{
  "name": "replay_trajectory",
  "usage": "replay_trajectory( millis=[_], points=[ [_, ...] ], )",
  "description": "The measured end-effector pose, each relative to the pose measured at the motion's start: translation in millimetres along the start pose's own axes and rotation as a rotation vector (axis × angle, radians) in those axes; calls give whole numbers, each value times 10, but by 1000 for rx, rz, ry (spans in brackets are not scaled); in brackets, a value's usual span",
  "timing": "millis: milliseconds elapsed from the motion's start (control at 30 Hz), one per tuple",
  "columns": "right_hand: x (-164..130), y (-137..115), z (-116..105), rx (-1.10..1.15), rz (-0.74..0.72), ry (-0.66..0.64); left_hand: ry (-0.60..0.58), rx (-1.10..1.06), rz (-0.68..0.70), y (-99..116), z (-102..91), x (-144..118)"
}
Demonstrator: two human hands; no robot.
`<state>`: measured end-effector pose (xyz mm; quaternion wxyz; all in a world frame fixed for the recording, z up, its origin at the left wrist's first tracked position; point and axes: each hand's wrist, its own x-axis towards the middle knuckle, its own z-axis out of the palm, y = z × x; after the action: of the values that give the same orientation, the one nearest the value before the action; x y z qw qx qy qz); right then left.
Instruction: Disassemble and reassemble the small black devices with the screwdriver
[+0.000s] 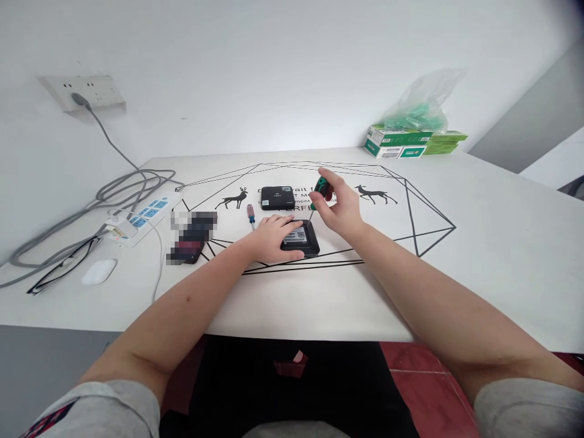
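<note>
— Black box (301,238): where is it, and how is it held?
— It is pressed flat on the tabletop (479,255) by the left hand (274,238), palm open, seemingly steadied. A green-handled screwdriver (323,190) is gripped by the right hand (340,207) just above it.

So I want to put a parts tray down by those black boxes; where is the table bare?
Bare table lies to the right of the right hand, up to the green boxes. The near edge is also bare. The left is crowded: power strip, cables, white mouse. The left hand presses the near black box, screwdriver beside it.
</note>
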<state>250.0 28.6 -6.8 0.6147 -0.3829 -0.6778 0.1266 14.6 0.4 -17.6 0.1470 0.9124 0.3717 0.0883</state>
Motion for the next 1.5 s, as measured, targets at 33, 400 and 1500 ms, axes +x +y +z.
replay_trajectory(
  millis=[33, 400, 1500],
  points=[
    [0, -9, 0, 10, -17, -30, 6, -11, 7, -10, -13, -5],
    [-28, -137, 10, 188, -15, -25, 275, -23, -226, -85, -69, -13],
    [33, 35, 61, 184, -97, 34, 273, 98, -334, -187, -6, 51]
  ],
)
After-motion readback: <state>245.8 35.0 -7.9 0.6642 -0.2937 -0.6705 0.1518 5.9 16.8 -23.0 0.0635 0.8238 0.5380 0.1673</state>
